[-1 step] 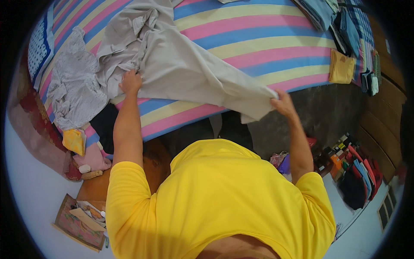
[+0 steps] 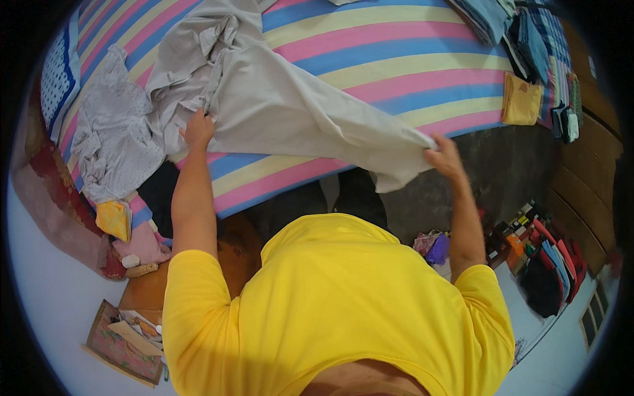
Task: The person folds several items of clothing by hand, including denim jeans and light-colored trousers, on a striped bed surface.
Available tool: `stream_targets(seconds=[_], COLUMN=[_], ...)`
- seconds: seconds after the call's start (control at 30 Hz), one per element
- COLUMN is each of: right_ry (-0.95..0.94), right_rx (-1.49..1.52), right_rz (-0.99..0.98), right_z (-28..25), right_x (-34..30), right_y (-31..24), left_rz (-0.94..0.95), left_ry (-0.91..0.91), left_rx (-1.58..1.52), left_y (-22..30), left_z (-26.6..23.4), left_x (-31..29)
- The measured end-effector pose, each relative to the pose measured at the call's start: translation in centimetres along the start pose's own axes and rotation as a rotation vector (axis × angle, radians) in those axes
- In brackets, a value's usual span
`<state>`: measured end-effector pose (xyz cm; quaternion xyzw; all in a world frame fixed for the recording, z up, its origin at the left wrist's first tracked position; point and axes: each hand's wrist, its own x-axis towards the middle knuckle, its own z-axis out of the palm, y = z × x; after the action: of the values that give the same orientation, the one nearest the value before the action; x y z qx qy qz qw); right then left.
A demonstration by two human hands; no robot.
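Observation:
Light grey trousers (image 2: 277,99) lie across the bed's near side, bunched at the left, with one leg drawn out to the right. My left hand (image 2: 198,129) is closed on the cloth near the bunched part. My right hand (image 2: 444,157) grips the end of the leg, holding it taut past the bed's edge, where a corner of cloth hangs down. Left of the trousers a crumpled pale patterned garment (image 2: 115,125) spreads out. A black cloth (image 2: 158,195) lies near my left forearm, partly hidden by it.
The bed has a striped sheet (image 2: 396,53). Folded jeans (image 2: 479,20) and a folded yellow cloth (image 2: 522,99) lie at its right end. A yellow folded cloth (image 2: 113,220) sits at the left corner. Hung or stacked clothes (image 2: 548,280) and small boxes stand at the lower right.
My right hand has moved a little to the right, pulling the trouser leg's end with it. My left hand keeps its hold with a slight shift.

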<state>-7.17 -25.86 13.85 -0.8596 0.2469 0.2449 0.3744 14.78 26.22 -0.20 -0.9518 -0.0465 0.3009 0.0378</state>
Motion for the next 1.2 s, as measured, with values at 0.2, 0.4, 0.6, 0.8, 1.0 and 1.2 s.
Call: stream_targets(seconds=[0.2, 0.4, 0.6, 0.8, 1.0, 1.2], right_ry=[0.151, 0.93, 0.464, 0.624, 0.352, 0.692], right_rx=[-0.473, -0.736, -0.197, 0.29, -0.3, 0.49], right_rz=[-0.219, -0.076, 0.434, 0.298, -0.228, 0.097], right_z=[-16.2, -19.5, -11.4, -7.1, -6.8, -17.2], right_x=[3.4, 17.0, 17.2, 20.2, 26.4, 21.8], right_y=[3.7, 9.2, 17.9, 16.7, 13.9, 26.6], left_rz=[0.341, -0.309, -0.586, -0.755, -0.764, -1.05], left_ry=[-0.323, 0.091, -0.14, -0.175, -0.069, 0.164], left_rx=[-0.257, -0.833, -1.073, -1.278, -1.485, -1.589], left_y=[-6.8, -9.8, -3.5, 7.8, 10.4, 10.8], left_z=[1.5, 1.1, 5.4, 7.5, 6.6, 6.9], left_x=[-1.2, -7.1, -10.5, -11.0, -11.8, -12.7])
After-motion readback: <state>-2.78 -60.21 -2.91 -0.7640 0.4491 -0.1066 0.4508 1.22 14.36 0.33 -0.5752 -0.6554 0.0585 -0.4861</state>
